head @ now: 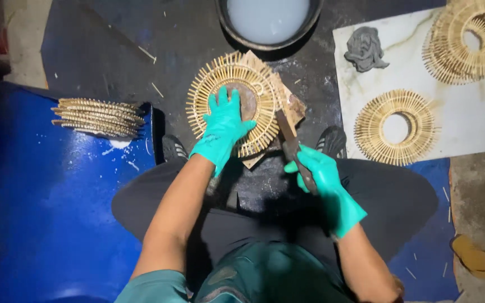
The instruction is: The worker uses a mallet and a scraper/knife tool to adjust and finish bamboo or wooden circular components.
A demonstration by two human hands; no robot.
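Both hands wear teal rubber gloves. Far to the left of them, a stack of flat bamboo-stick rings (99, 116) lies on a blue plastic sheet (46, 196). Next comes the left hand (224, 126), spread flat with fingers wide, pressing down on the middle of a round sunburst ring of pale bamboo sticks (237, 106) that rests on a worn wooden block (290, 106); its sticks point outward all around. Beyond it sits a black round basin of cloudy water (269, 21). The right hand (324, 179) is closed on the handle of a dark, rusty cleaver-like blade (286, 132), whose long axis runs from the hand up and leftward, its tip meeting the ring's right edge. Right of this hand, two more bamboo rings (397, 127) and a grey crumpled rag (366, 49) lie on a white marbled slab (467, 112).
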